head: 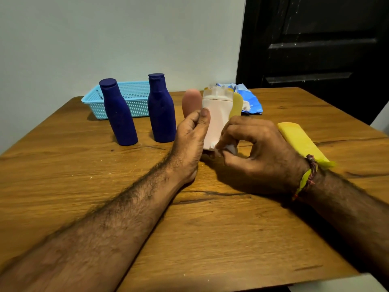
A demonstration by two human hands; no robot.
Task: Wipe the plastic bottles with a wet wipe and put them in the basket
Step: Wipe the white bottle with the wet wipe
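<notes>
My left hand (pixel 190 140) grips a white plastic bottle (pixel 215 121) upright at the table's middle, thumb on its front. My right hand (pixel 256 152) pinches a small wet wipe (pixel 228 147) against the bottle's lower right side. Two dark blue bottles (pixel 119 114) (pixel 161 108) stand to the left. A pink bottle (pixel 190 103) and a yellow bottle (pixel 236 106) stand behind the white one, partly hidden. Another yellow bottle (pixel 301 142) lies flat at the right, behind my right wrist. The light blue basket (pixel 134 98) sits at the back left with nothing visible inside it.
A blue wet wipe packet (pixel 250 98) lies at the table's back edge, right of the bottles. The wooden table (pixel 84 182) meets a white wall behind. A dark door (pixel 315 49) stands at the back right.
</notes>
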